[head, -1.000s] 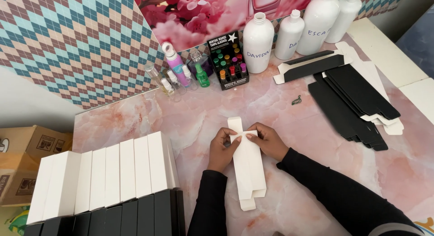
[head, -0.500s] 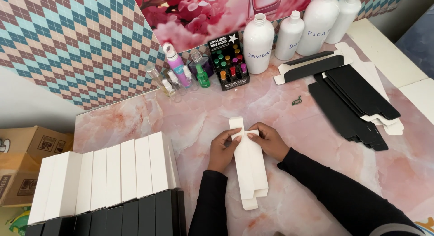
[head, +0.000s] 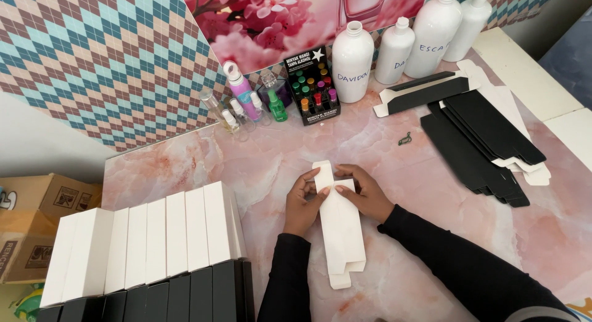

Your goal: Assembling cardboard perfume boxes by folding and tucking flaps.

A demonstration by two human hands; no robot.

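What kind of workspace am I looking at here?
Probably a small home or craft packing station for perfume. Both hands fold a white carton on a pink marble-look table, with flat black cartons stacked nearby and big white bottles beside small vials.

long black sleeves cover both arms down to the wrists.

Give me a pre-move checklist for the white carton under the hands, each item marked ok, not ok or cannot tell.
1. Left hand on the white carton: ok.
2. Right hand on its top end: ok.
3. Top flap closed: not ok, it sticks out.
4. Bottom flaps closed: not ok, open.
5. Carton resting on the marble table: ok.
6. Anything inside the carton: cannot tell.
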